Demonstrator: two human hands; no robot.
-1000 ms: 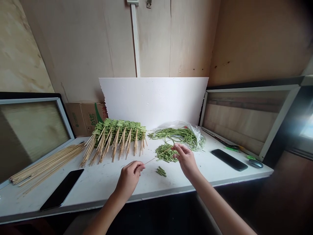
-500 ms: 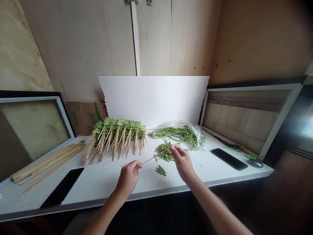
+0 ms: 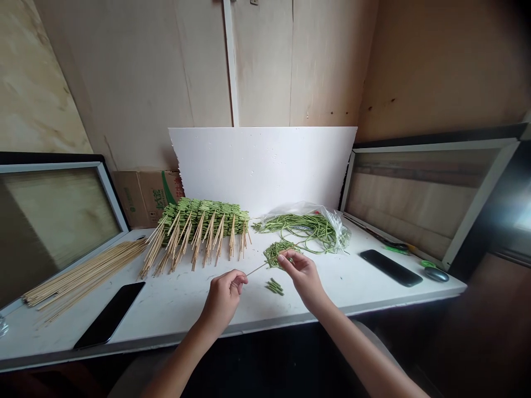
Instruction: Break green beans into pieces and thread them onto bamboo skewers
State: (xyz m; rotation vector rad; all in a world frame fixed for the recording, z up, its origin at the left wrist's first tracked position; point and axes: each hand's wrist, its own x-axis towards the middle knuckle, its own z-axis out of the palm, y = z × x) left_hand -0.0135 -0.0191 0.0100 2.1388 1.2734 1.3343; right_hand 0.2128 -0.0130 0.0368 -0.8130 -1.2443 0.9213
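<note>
A framed panel [image 3: 53, 221] stands along the left edge of the desk [image 3: 166, 309], and beside it lies a sheaf of bare sticks [image 3: 83, 273], slanting from the back toward the front left corner. A black phone [image 3: 110, 315] lies near the front edge there. Behind, a cardboard box [image 3: 141, 202] stands by the back edge, with a stack of loaded skewers [image 3: 203, 218] just to its right, their bare ends fanned toward the front edge. The left hand [image 3: 224, 296] is above the middle front of the desk, its grip narrow, pinching the near end of a thin stick [image 3: 257, 270]. The stick points up and right toward a heap of cut green stalks [image 3: 271, 252], in front of which lies a small group of cut pieces [image 3: 274, 286]. The right hand [image 3: 305, 279] is at the stick's far end, thumb close to the fingers; I cannot tell what its grip holds. Farther right, near the back edge, long green stalks [image 3: 315, 229] lie in a clear bag, and a second phone [image 3: 390, 267] and a mouse [image 3: 436, 274] rest toward the right edge.
</note>
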